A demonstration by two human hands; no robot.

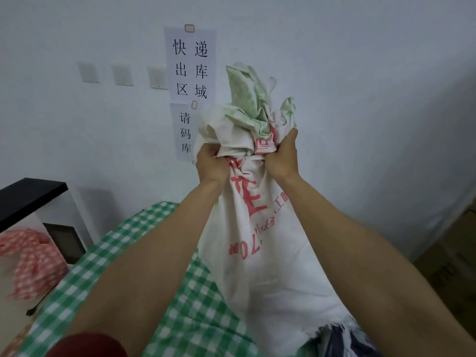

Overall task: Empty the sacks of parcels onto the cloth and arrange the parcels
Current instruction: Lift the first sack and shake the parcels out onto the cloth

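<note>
Both hands hoist a white sack by its bunched end, at the centre of the view.

The left hand and right hand sit side by side, fingers curled tight round the gathered fabric, whose green-printed folds stick up toward 12 o'clock. The sack, printed in red, hangs down toward 5 o'clock, where blurred dark blue and white items show at its frayed mouth. Under it, from 6 to 9 o'clock, lies the green checked cloth. At 9 o'clock a red checked cloth lies beside a black-topped cabinet. At 11 o'clock, paper signs and wall switches are on the wall.
</note>
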